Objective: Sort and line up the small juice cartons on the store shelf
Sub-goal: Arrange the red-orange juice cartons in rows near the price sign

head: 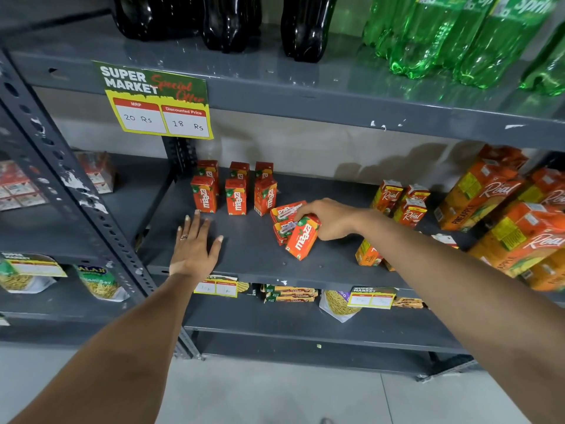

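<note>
Several small orange Maaza cartons (235, 196) stand upright in two rows at the back left of the grey shelf (250, 255). My right hand (331, 218) grips a tilted Maaza carton (302, 238) in the middle of the shelf. Two more Maaza cartons (286, 214) lie on their sides just behind it, touching it. My left hand (195, 246) rests flat on the shelf with fingers spread, in front of the upright rows, holding nothing. Small Real cartons (400, 201) stand to the right of my right wrist. Another small carton (368, 255) lies partly hidden under my right forearm.
Large Real pineapple cartons (501, 209) crowd the shelf's right end. A price sign (159, 101) hangs from the shelf above, which holds dark bottles (232, 22) and green Sprite bottles (458, 35). Snack packs (290, 293) fill the shelf below. A perforated upright post (76, 191) stands at left.
</note>
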The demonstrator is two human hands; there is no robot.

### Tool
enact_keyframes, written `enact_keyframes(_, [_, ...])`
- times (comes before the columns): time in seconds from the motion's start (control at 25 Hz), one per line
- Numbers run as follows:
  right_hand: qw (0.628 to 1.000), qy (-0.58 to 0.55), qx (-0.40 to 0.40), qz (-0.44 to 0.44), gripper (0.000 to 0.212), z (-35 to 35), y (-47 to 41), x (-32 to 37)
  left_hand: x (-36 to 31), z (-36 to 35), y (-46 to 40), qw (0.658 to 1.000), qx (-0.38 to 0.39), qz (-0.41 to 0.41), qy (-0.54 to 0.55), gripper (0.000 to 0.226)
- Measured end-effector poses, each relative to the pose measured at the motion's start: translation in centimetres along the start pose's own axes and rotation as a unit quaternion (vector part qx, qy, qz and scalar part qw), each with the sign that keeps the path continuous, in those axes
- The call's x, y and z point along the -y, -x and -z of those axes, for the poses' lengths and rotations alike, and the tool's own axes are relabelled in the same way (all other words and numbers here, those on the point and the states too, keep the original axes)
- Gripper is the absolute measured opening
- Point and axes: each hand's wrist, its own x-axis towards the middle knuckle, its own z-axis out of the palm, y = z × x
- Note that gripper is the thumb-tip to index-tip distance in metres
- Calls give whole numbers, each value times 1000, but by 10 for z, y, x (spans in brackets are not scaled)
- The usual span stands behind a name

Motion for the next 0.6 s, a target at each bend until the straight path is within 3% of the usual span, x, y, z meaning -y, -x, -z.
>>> enact_keyframes(0.24, [993,-90,-69,-15,61,-9,-3,5,1,-1,0,1000,-1,0,-2,65])
enact_keyframes(0.32, [994,-88,-57,-35,70,-8,-4,7,0,-1,0,1000,-1,0,0,65])
enact_keyframes(0.6, [998,-56,-22,-16,65,-2,-1,9,0,0,0,1000,2,3,-2,66])
